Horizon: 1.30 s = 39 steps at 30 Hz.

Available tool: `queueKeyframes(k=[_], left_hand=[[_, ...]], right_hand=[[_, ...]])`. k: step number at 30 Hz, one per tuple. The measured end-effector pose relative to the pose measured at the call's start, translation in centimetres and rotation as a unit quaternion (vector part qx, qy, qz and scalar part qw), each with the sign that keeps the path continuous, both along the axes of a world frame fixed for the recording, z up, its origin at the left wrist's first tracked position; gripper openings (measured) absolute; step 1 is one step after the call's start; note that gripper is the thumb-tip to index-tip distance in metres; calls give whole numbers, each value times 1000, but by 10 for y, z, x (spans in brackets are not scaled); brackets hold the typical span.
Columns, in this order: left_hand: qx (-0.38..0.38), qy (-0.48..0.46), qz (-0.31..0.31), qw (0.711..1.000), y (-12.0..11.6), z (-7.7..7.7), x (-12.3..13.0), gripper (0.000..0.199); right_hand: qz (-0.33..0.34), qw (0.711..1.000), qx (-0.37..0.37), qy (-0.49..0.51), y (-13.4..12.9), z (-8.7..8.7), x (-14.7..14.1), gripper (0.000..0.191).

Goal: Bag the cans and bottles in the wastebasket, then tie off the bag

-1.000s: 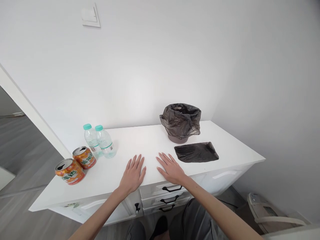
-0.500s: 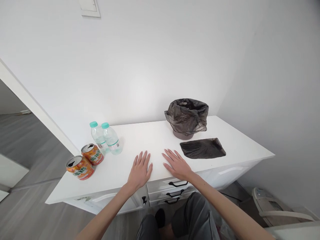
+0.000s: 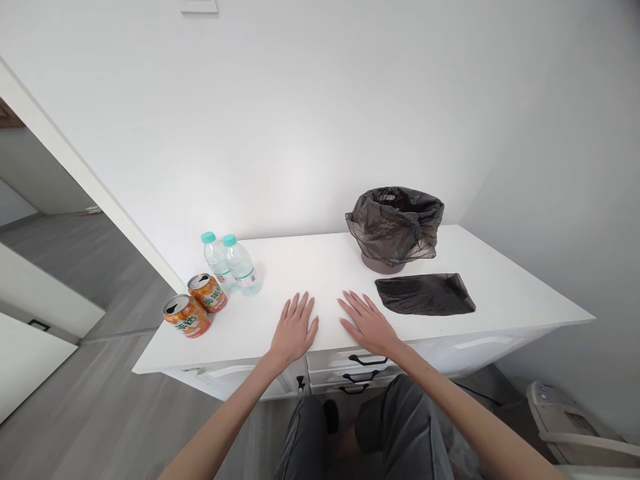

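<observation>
My left hand point(image 3: 293, 329) lies palm down near the front edge of the white cabinet top point(image 3: 310, 267), fingers spread, holding nothing. Beside it, my right hand point(image 3: 367, 324) rests flat the same way, fingers apart, just left of a flat, folded black plastic bag point(image 3: 425, 294). Behind that bag stands a small bin point(image 3: 383, 266) lined with a crumpled black bag point(image 3: 395, 230). To the left are two clear bottles with teal caps, one in front point(image 3: 243, 267) and one behind point(image 3: 216, 259). Two opened orange cans, a nearer one point(image 3: 188, 317) and a farther one point(image 3: 209, 293), stand beside them.
A white wall point(image 3: 300, 120) rises behind the cabinet. Black-handled drawers point(image 3: 367, 360) are below the front edge. At the lower right stands a beige appliance point(image 3: 570, 420). An open doorway shows grey floor on the left.
The camera view has shifted, so the cabinet and its objects appear farther right and slightly higher. Both hands remain flat on the top, and no object has moved on it.
</observation>
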State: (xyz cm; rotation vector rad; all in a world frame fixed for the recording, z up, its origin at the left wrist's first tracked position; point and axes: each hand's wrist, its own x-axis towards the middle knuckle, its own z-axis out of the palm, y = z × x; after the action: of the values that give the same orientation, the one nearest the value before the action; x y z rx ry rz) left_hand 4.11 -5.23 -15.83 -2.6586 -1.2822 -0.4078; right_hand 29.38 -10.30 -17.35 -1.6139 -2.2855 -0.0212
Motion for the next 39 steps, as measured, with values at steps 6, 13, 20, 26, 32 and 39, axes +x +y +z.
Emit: queueKeyframes(k=[6, 13, 20, 26, 32, 39], left_hand=[[0, -19, -7, 1000, -2, -3, 0, 56], [-1, -20, -1, 1000, -2, 0, -2, 55], [-2, -20, -5, 1000, 0, -3, -3, 55], [3, -34, -7, 999, 0, -5, -5, 53], [6, -40, -7, 999, 0, -8, -5, 53], [8, -49, -12, 999, 0, -9, -6, 52]], right_hand=[[3, 1000, 6, 0, 1, -9, 4, 61], [12, 1000, -19, -4, -3, 5, 0, 62], [-7, 995, 93, 38, 0, 92, 21, 64], [-135, 965, 212, 73, 35, 189, 63, 65], [-281, 950, 104, 85, 76, 207, 100, 54], [-273, 941, 77, 182, 88, 201, 104, 44]])
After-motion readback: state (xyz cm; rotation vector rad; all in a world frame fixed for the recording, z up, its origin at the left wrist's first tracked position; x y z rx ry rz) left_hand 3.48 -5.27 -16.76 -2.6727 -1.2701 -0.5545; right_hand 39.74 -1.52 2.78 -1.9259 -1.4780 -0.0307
